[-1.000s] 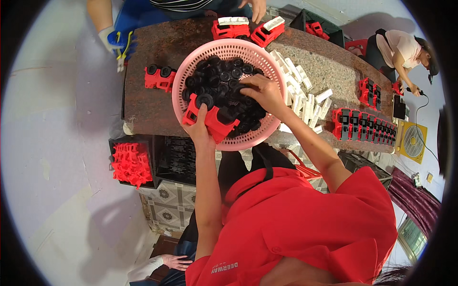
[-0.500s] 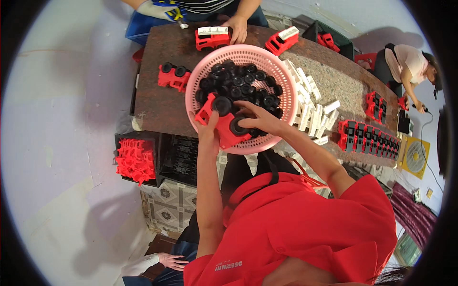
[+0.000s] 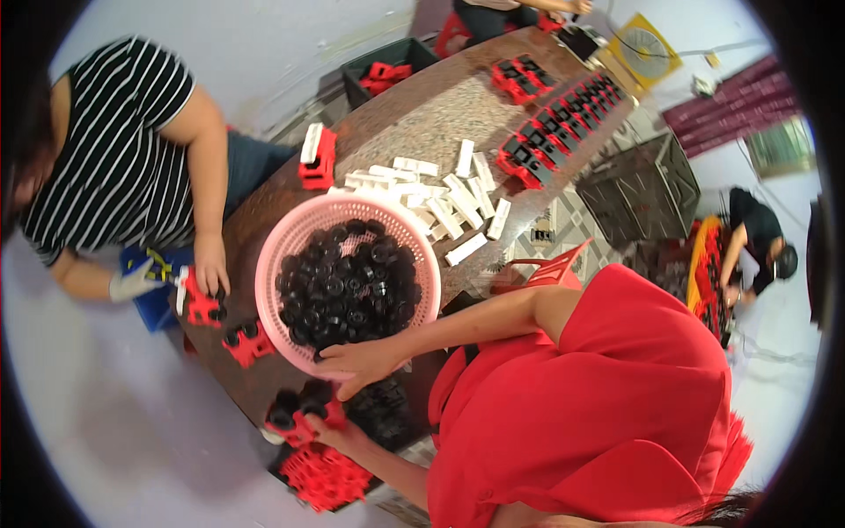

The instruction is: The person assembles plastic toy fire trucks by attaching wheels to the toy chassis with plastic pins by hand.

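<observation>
Just left hand (image 3: pixel 339 434) around red part (image 3: pixel 299 415).

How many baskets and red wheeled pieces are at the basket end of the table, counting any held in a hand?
Pink basket: 1
Red wheeled piece under the co-worker's hand, on the table: 1
Loose red wheeled piece on the table: 1
Red wheeled piece held in the left hand, off the table: 1
Total: 4
</observation>
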### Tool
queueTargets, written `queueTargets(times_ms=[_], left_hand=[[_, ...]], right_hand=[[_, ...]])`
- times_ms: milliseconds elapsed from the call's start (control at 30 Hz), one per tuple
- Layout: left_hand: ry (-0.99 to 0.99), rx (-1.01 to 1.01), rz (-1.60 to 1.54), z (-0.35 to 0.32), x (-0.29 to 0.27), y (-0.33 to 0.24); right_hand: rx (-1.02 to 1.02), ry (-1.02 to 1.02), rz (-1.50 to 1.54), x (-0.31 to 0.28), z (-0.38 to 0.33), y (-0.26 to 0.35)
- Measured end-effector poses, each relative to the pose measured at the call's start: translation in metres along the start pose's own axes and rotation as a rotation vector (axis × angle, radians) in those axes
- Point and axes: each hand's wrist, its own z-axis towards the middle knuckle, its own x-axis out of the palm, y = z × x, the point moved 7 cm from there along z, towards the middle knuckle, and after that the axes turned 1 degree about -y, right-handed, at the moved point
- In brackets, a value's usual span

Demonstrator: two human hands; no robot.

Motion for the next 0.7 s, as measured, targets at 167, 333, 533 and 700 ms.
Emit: queueTargets(times_ms=[167, 333, 533, 700], left_hand=[[-0.501, -0.126, 0.154, 0.089, -0.079, 0.059], [-0.630, -0.157, 0.091, 0.152, -0.089, 0.102], [-0.759, -0.256, 0.067, 0.162, -0.019, 0.103], [-0.881, -0.180, -0.064, 0.175, 0.045, 0.081]], right_hand=[[0.264, -0.249, 0.073, -0.049, -0.104, -0.040], [0.532, -0.532, 0.073, -0.082, -0.203, -0.059], [0.578, -0.706, 0.138, -0.114, -0.251, -0.080], [0.613, -0.696, 0.111, -0.138, -0.275, -0.107]])
